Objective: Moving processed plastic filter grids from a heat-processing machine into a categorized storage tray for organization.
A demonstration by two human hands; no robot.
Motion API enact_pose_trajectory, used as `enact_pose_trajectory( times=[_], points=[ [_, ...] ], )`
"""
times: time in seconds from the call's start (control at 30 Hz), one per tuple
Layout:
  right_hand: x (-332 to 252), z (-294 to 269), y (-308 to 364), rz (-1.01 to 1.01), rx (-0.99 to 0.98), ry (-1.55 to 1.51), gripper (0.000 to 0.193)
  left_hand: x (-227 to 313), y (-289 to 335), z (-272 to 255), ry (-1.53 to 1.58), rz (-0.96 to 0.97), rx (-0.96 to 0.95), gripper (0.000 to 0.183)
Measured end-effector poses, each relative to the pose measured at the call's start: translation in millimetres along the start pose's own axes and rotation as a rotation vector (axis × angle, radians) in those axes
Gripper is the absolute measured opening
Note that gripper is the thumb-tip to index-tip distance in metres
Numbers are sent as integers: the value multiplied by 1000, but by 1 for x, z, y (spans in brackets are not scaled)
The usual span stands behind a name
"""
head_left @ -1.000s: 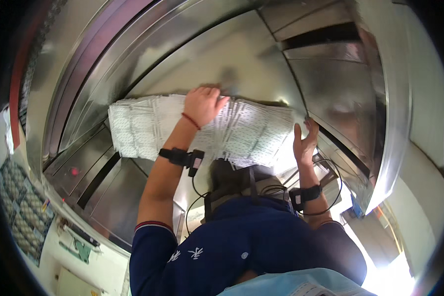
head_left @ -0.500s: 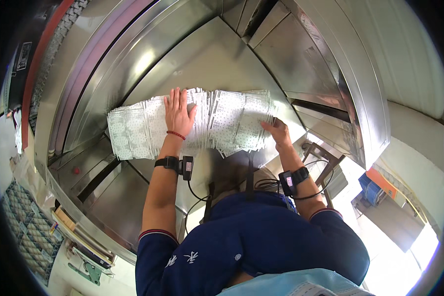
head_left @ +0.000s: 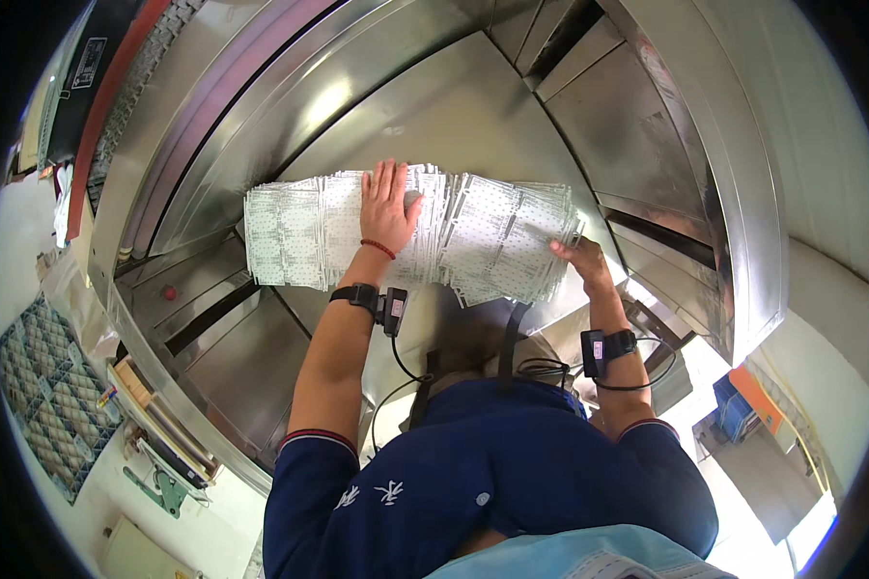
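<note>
Overlapping thin white sheets (head_left: 290,232) with grey dotted and lined patterns lie fanned in a wide row across a shiny metal surface (head_left: 444,106). My left hand (head_left: 388,207) rests flat on the middle of the row, fingers stretched away from me and thumb apart. At the row's right end, my right hand (head_left: 586,261) has its thumb over the edge of the right-hand sheets (head_left: 502,236). Its other fingers curl at that edge and are partly hidden. What the sheets are made of cannot be made out.
Metal walls and ledges with dark slots (head_left: 666,232) surround the surface. A small red object (head_left: 169,292) lies at the left. Black cables (head_left: 406,372) run from the wrist-strapped devices (head_left: 392,311). A chair frame (head_left: 658,333) stands at right, with blue and orange items (head_left: 743,400) beyond.
The whole view has shifted, so sheets and arms appear farther right. My left hand stays flat on the same part of the row; my right hand stays at its right edge.
</note>
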State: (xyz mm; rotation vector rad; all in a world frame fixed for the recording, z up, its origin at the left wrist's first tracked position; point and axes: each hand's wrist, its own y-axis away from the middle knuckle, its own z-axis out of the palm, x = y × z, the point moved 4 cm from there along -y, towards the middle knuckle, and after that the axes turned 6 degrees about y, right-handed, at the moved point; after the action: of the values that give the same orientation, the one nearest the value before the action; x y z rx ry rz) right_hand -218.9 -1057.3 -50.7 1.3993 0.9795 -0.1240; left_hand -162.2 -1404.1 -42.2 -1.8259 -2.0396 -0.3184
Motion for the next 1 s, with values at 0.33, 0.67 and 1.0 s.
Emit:
enact_pose_trajectory(
  times=[0.33, 0.67, 1.0],
  points=[
    [6, 23, -23, -8, -78, -378, 68, -2, -11, -9, 5, -6, 45, 58],
    [9, 29, -5, -125, -22, -477, 44, 2, -6, -9, 9, -8, 59, 57],
    [-32, 6, -41, -67, -261, -232, 60, -5, 1, -11, -23, -29, 30, 56]
  ],
)
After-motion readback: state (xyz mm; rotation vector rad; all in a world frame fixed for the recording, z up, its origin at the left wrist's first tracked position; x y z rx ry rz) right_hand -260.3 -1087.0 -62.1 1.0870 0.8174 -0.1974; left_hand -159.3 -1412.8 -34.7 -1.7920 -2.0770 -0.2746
